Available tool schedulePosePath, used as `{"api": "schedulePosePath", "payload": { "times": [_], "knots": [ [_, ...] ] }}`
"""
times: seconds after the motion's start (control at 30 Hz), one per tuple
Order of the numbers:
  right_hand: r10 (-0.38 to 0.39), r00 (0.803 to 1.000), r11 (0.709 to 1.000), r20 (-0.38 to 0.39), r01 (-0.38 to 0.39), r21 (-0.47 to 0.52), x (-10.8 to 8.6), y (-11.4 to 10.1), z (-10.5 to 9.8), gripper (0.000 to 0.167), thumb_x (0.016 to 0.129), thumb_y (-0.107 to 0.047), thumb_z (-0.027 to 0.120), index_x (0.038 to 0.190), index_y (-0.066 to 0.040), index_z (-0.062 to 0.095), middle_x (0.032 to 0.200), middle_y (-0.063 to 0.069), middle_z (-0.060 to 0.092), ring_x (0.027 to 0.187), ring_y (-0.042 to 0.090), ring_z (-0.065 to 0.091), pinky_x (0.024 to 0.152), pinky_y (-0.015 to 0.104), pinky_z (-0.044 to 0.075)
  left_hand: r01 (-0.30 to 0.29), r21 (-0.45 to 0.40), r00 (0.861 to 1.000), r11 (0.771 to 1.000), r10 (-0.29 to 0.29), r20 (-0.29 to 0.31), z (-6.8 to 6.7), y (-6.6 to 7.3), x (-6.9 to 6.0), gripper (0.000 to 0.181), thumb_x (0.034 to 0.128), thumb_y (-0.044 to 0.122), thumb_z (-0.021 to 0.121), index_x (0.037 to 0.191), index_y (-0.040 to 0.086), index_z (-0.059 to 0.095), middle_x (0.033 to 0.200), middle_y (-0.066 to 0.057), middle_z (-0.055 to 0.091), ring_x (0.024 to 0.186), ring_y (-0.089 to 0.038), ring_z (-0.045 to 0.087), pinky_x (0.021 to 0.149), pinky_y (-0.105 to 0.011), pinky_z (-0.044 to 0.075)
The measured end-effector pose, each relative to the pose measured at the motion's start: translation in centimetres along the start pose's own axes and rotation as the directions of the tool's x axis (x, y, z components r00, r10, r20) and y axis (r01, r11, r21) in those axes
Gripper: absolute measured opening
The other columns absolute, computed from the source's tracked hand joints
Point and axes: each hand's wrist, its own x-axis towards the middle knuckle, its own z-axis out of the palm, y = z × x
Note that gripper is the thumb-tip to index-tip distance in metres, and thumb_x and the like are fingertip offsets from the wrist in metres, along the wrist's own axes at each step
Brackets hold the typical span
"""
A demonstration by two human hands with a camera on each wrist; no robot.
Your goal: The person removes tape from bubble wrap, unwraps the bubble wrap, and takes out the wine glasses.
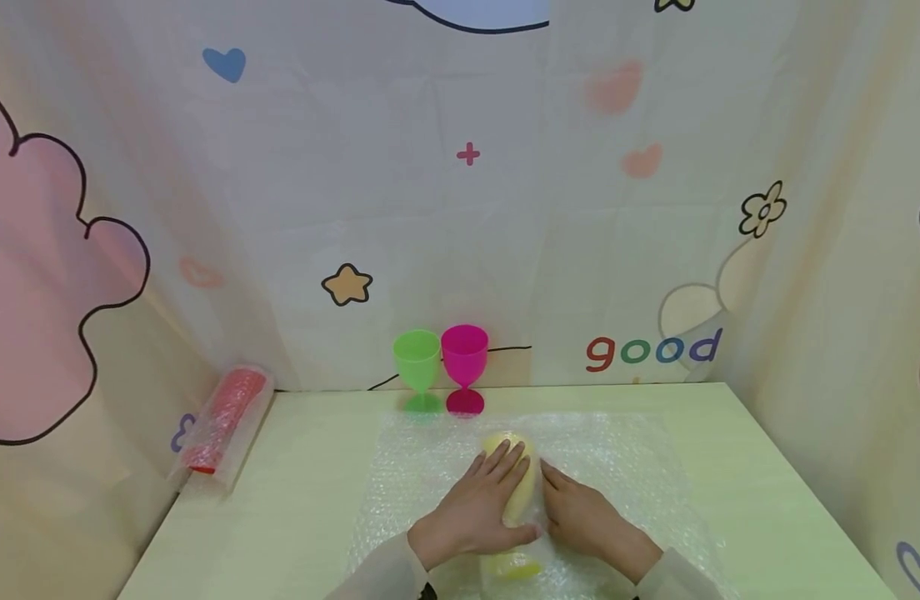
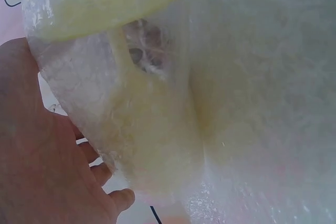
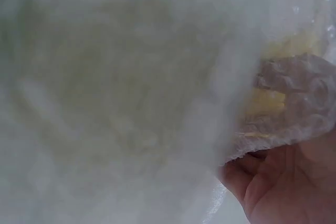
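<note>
A yellow goblet [image 1: 517, 500] lies on its side in the head view, with a layer of clear bubble wrap [image 1: 617, 467] over at least part of it. My left hand [image 1: 484, 504] rests on top of it, fingers stretched out and thumb across its lower part. Along the goblet's right side, my right hand [image 1: 587, 518] touches the wrap with extended fingers. The goblet's round foot [image 2: 115, 6] and stem show through the film in the left wrist view. Bubble wrap hides much of the right wrist view, where part of the right hand [image 3: 299, 182] shows.
A green goblet [image 1: 417, 360] and a pink goblet [image 1: 465, 357] stand upright at the table's back edge, beyond the bubble wrap sheet. On the left edge lies a red item [image 1: 227, 421] wrapped in bubble wrap. A printed curtain [image 1: 430, 208] hangs behind the table.
</note>
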Motion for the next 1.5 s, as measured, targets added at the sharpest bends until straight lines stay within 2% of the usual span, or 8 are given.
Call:
{"api": "schedulePosePath", "payload": {
  "times": [0.17, 0.4, 0.57, 0.73, 0.87, 1.03, 1.3, 1.5],
  "knots": [
    [-0.002, 1.000, 1.000, 0.009, 0.001, 0.012, -0.2, 0.2, -0.3, 0.060, 0.092, -0.024, 0.064, 0.137, 0.013, 0.047, 0.148, 0.028, 0.043, 0.131, 0.039, 0.052, 0.104, 0.048, 0.047, 0.010, 0.006, 1.000, 1.000, -0.010, 0.006, 0.1, -0.5, -0.4, 0.092, 0.0909, 0.071, 0.042, 0.159, 0.016, 0.015, 0.168, 0.002, 0.003, 0.155, -0.020, 0.002, 0.124, -0.046, 0.018],
    [0.003, 1.000, 0.998, 0.025, -0.005, 0.069, 0.1, 0.3, -0.5, 0.060, 0.092, -0.030, 0.066, 0.136, 0.007, 0.051, 0.148, 0.025, 0.046, 0.126, 0.041, 0.056, 0.101, 0.051, 0.049, -0.019, -0.009, 0.999, 1.000, 0.018, -0.026, 0.4, -1.6, -1.8, 0.090, 0.0932, 0.067, 0.043, 0.159, 0.013, 0.013, 0.168, -0.001, 0.004, 0.155, -0.023, 0.005, 0.123, -0.046, 0.021],
    [0.007, 1.000, 0.996, 0.029, -0.009, 0.094, 0.3, 0.4, -0.6, 0.060, 0.091, -0.029, 0.068, 0.135, 0.008, 0.052, 0.147, 0.025, 0.047, 0.126, 0.040, 0.056, 0.101, 0.050, 0.049, -0.044, -0.025, 0.998, 0.999, 0.043, -0.049, 0.7, -2.5, -2.5, 0.088, 0.0945, 0.065, 0.041, 0.159, 0.012, 0.013, 0.168, -0.001, 0.006, 0.155, -0.026, 0.008, 0.123, -0.043, 0.022],
    [0.009, 1.000, 0.996, 0.017, -0.010, 0.087, 0.4, 0.4, -0.7, 0.059, 0.091, -0.028, 0.068, 0.134, 0.008, 0.053, 0.146, 0.025, 0.048, 0.125, 0.040, 0.058, 0.100, 0.049, 0.050, -0.032, -0.045, 0.999, 0.998, 0.031, -0.025, 0.2, -2.7, -2.7, 0.088, 0.0943, 0.065, 0.042, 0.159, 0.014, 0.013, 0.167, 0.001, 0.006, 0.155, -0.025, 0.007, 0.122, -0.050, 0.024],
    [0.011, 1.000, 0.998, 0.015, -0.012, 0.060, 0.4, 0.3, -0.7, 0.060, 0.089, -0.029, 0.069, 0.134, 0.008, 0.054, 0.145, 0.025, 0.049, 0.123, 0.039, 0.059, 0.098, 0.049, 0.051, -0.013, -0.063, 1.000, 0.998, 0.013, 0.009, -0.5, -2.1, -1.9, 0.088, 0.0929, 0.067, 0.044, 0.159, 0.016, 0.015, 0.168, 0.002, 0.005, 0.155, -0.023, 0.004, 0.120, -0.056, 0.023],
    [0.004, 1.000, 0.997, 0.012, -0.004, 0.075, 0.4, 0.5, -0.5, 0.062, 0.086, -0.021, 0.069, 0.138, 0.006, 0.050, 0.144, 0.023, 0.051, 0.119, 0.039, 0.061, 0.094, 0.048, 0.053, -0.025, -0.042, 0.999, 0.999, 0.027, 0.041, -1.3, -0.9, -0.4, 0.086, 0.0924, 0.067, 0.045, 0.158, 0.018, 0.019, 0.167, 0.001, 0.006, 0.155, -0.022, 0.002, 0.122, -0.054, 0.019],
    [-0.001, 1.000, 0.994, 0.011, 0.000, 0.107, 0.2, 0.8, -0.7, 0.063, 0.088, -0.026, 0.069, 0.139, 0.005, 0.050, 0.143, 0.024, 0.052, 0.120, 0.041, 0.061, 0.095, 0.050, 0.053, -0.052, 0.097, 0.996, 0.994, 0.045, 0.077, -1.9, 0.3, 2.2, 0.085, 0.0915, 0.068, 0.045, 0.158, 0.021, 0.021, 0.167, 0.003, 0.009, 0.155, -0.022, 0.004, 0.125, -0.045, 0.015],
    [-0.006, 0.999, 0.996, 0.036, 0.003, 0.089, 0.2, 0.7, -0.8, 0.069, 0.089, -0.033, 0.070, 0.139, 0.009, 0.048, 0.146, 0.024, 0.048, 0.124, 0.041, 0.058, 0.099, 0.051, 0.051, -0.020, 0.157, 0.993, 0.987, 0.002, 0.114, -1.6, 0.2, 2.5, 0.091, 0.0882, 0.074, 0.045, 0.158, 0.020, 0.022, 0.167, 0.001, 0.010, 0.155, -0.022, 0.004, 0.125, -0.045, 0.014]
  ]
}}
